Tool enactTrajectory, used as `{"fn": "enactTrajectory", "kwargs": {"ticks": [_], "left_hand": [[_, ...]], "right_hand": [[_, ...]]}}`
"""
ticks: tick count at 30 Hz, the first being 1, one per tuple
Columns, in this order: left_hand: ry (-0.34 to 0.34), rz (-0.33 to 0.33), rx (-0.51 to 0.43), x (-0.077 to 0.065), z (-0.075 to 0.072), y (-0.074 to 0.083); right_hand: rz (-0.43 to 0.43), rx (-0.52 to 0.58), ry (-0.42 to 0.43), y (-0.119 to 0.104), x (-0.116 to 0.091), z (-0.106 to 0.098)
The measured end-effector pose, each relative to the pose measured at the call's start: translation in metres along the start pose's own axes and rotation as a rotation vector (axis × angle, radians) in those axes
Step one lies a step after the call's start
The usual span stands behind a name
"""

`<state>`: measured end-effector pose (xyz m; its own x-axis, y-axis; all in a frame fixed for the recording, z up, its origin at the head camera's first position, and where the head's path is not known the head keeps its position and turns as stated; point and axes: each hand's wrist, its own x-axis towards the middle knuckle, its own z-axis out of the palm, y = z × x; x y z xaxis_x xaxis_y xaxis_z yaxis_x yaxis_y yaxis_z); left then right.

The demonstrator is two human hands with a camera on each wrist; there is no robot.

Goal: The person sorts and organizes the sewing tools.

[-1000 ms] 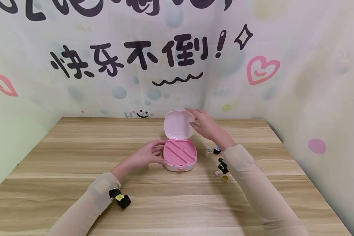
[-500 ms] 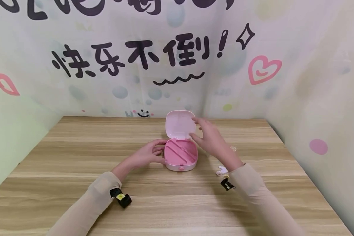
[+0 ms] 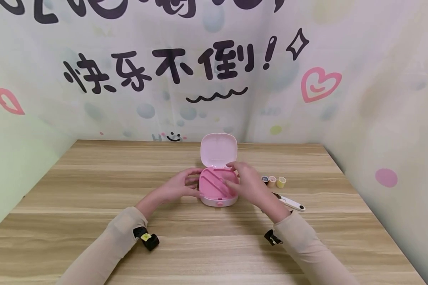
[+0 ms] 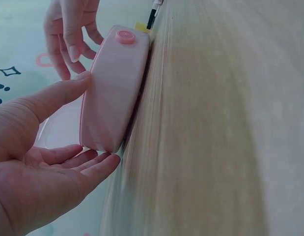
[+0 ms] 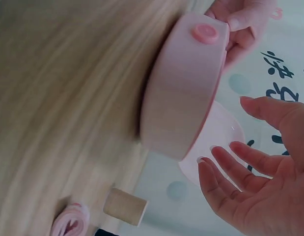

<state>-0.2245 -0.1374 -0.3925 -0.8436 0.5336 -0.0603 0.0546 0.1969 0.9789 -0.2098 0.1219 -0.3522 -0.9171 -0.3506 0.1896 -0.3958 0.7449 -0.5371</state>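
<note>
A small pink-and-white plastic box [image 3: 219, 202] stands in the middle of the table with its lid [image 3: 218, 148] raised at the back. Slanting ridges divide its pink tray [image 3: 210, 182], and a round pink button [image 4: 125, 37] sits on the front wall. My left hand [image 3: 172, 188] holds the box's left side, thumb at the front rim and fingers farther back along the side. Over the right side of the tray hovers my right hand [image 3: 249, 184], fingers spread and relaxed. The right wrist view shows nothing between those fingers [image 5: 245, 167].
Right of the box stand small thread spools, one dark [image 3: 265, 180], one peach [image 3: 272, 181] and one yellow [image 3: 281, 182]. A white-handled tool with a black end [image 3: 290, 202] lies in front of them, partly behind my right wrist. A pink rolled strip [image 5: 70, 221] lies near a spool [image 5: 125, 206].
My right hand has come down from the raised lid's edge to the tray's right side. Spools and the white-handled tool now show past my arm. The left hand stays at the box.
</note>
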Motion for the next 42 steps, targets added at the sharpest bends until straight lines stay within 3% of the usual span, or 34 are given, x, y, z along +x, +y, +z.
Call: {"fn": "enactTrajectory", "kwargs": {"ticks": [12, 24, 42], "left_hand": [[0.023, -0.008, 0.035, 0.001, -0.001, 0.0], [0.017, -0.001, 0.04, 0.001, -0.003, -0.001], [0.008, 0.001, 0.027, 0.001, -0.001, -0.002]], "right_hand": [[0.041, 0.049, -0.08, 0.003, 0.008, 0.017], [0.073, 0.027, -0.003, 0.001, 0.008, 0.033], [0.115, -0.017, 0.046, -0.004, 0.004, 0.034]]}}
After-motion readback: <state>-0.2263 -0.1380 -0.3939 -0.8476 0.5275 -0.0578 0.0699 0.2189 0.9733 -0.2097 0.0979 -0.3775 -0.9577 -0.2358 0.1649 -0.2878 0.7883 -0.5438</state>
